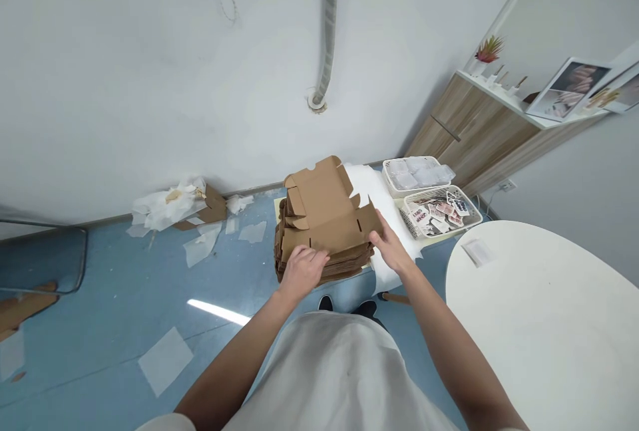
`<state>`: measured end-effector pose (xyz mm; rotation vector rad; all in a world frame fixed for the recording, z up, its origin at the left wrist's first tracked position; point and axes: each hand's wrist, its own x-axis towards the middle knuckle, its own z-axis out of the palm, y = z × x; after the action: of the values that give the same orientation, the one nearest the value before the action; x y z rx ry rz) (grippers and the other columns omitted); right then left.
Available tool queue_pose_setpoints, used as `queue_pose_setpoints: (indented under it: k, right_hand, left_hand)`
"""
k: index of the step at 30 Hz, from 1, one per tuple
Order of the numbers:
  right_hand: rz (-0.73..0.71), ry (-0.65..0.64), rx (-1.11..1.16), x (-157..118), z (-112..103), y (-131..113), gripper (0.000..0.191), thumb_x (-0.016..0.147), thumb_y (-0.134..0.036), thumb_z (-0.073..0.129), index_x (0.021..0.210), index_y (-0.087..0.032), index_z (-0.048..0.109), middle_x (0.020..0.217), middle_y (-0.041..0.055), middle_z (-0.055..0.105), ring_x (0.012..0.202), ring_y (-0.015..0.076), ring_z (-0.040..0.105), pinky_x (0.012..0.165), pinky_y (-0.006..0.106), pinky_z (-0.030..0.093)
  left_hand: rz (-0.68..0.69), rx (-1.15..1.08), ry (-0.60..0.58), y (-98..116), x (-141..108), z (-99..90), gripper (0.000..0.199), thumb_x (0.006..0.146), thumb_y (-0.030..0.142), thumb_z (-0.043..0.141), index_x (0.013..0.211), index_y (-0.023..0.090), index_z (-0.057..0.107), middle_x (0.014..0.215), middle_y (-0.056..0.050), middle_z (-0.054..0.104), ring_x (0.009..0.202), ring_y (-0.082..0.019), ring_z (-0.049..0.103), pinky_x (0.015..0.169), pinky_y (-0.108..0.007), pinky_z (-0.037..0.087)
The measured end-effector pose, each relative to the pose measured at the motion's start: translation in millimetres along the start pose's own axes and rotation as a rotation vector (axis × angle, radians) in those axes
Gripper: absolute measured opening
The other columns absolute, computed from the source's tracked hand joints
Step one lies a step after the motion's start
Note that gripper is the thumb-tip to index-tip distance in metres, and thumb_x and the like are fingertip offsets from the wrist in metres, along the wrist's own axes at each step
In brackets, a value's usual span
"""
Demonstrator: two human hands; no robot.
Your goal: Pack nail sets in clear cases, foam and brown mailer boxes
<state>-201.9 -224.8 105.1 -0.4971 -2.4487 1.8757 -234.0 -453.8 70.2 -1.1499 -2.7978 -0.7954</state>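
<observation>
An unfolded brown cardboard box [322,195] lies on top of a stack of similar flat cardboard boxes [344,267]. Its slotted near panel is tilted up a little along the front. My right hand [392,245] grips the right end of that panel, thumb on the near side and fingers behind it. At the panel's lower left edge, my left hand [302,270] has its fingers curled and pressed on the cardboard. Some of the left fingertips are hidden.
Right of the stack, white paper [372,195] lies beside a basket of clear packets [417,173] and a basket of printed cards [442,211]. A round white table [544,311] stands at right. Paper scraps [166,359] and an open carton [214,208] are on the blue floor.
</observation>
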Motion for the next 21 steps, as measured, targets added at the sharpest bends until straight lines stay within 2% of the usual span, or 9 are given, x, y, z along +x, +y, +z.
queue_pose_setpoints:
  k: [3,6,8,10,13,15,18,21]
  right_hand:
    - [-0.047,0.003,-0.204,3,-5,-12,0.070,0.072,-0.053,0.053,0.132,-0.024,0.032,0.114,0.0071,0.057,0.100,0.0231,0.055,0.081,0.034,0.042]
    - [-0.017,0.077,-0.534,1,-6,-14,0.051,0.079,-0.047,0.044,0.126,-0.027,0.042,0.098,0.0062,0.064,0.088,0.0248,0.059,0.073,0.035,0.041]
    - [0.003,0.107,-0.716,-2,-7,-10,0.046,0.083,-0.042,0.037,0.126,-0.026,0.043,0.091,0.0077,0.066,0.082,0.0263,0.060,0.068,0.034,0.040]
    - [0.000,0.112,-0.820,-6,-9,-4,0.047,0.084,-0.038,0.033,0.127,-0.024,0.041,0.088,0.0096,0.066,0.077,0.0268,0.060,0.064,0.033,0.038]
    - [-0.032,0.133,-0.873,-11,-14,4,0.048,0.084,-0.034,0.032,0.130,-0.021,0.038,0.082,0.0107,0.066,0.070,0.0253,0.059,0.059,0.031,0.036]
    - [-0.045,0.158,-0.854,-17,-18,7,0.048,0.085,-0.033,0.031,0.131,-0.020,0.036,0.077,0.0103,0.065,0.067,0.0244,0.059,0.058,0.031,0.036]
    - [-0.025,0.214,-0.762,-28,-24,10,0.049,0.085,-0.034,0.028,0.132,-0.019,0.034,0.074,0.0085,0.064,0.065,0.0231,0.058,0.060,0.031,0.037]
    - [0.007,0.290,-0.643,-43,-31,16,0.049,0.086,-0.033,0.027,0.132,-0.019,0.033,0.072,0.0056,0.063,0.065,0.0202,0.058,0.064,0.030,0.039]
  left_hand:
    - [0.066,0.000,-0.075,10,-5,6.0,0.034,0.089,0.029,0.026,0.097,0.021,0.058,0.071,-0.006,0.062,0.071,-0.015,0.057,0.083,-0.036,0.037]
    - [0.119,-0.002,-0.125,18,-6,7.0,0.035,0.089,0.030,0.026,0.095,0.021,0.059,0.071,-0.005,0.062,0.071,-0.015,0.057,0.086,-0.035,0.036]
    - [0.116,-0.026,-0.112,20,-5,3.0,0.032,0.088,0.035,0.031,0.095,0.021,0.059,0.077,-0.005,0.064,0.076,-0.016,0.058,0.090,-0.036,0.034]
    - [0.066,-0.061,-0.035,18,-4,-4.7,0.032,0.084,0.040,0.039,0.103,0.021,0.056,0.093,-0.007,0.064,0.090,-0.019,0.057,0.095,-0.039,0.030]
    - [-0.112,-0.075,0.125,8,-3,-18.1,0.043,0.081,0.043,0.044,0.118,0.021,0.045,0.119,-0.009,0.053,0.111,-0.024,0.046,0.098,-0.041,0.027]
    - [-0.249,-0.066,0.177,-2,-1,-24.1,0.052,0.080,0.044,0.044,0.126,0.020,0.036,0.128,-0.011,0.044,0.117,-0.026,0.040,0.095,-0.042,0.031]
    - [-0.374,-0.071,0.155,-14,1,-24.9,0.062,0.079,0.046,0.045,0.131,0.019,0.026,0.130,-0.014,0.041,0.113,-0.027,0.044,0.089,-0.042,0.036]
    - [-0.426,-0.074,0.089,-18,5,-20.1,0.062,0.078,0.046,0.046,0.131,0.020,0.026,0.117,-0.012,0.054,0.102,-0.027,0.053,0.085,-0.044,0.038]
